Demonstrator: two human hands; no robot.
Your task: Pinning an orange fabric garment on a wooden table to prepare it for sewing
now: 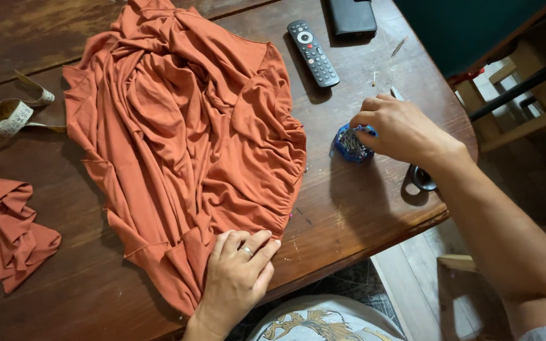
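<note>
A crumpled rust-orange cloth (184, 132) lies spread over the dark wooden table (349, 208). My left hand (238, 278) rests flat on the cloth's near edge, fingers together, a ring on one finger. My right hand (399, 129) reaches to a small blue pin cushion (351, 145) stuck full of pins, its fingertips pinched at the cushion's top. Whether a pin is between the fingers cannot be made out.
A black remote control (313, 52) and a black case (352, 16) lie at the table's far side. Scissors (419, 177) sit partly under my right wrist. A yellow-white tape measure (4, 117) and a smaller orange cloth piece (4, 227) lie at left. Wooden chairs stand right of the table.
</note>
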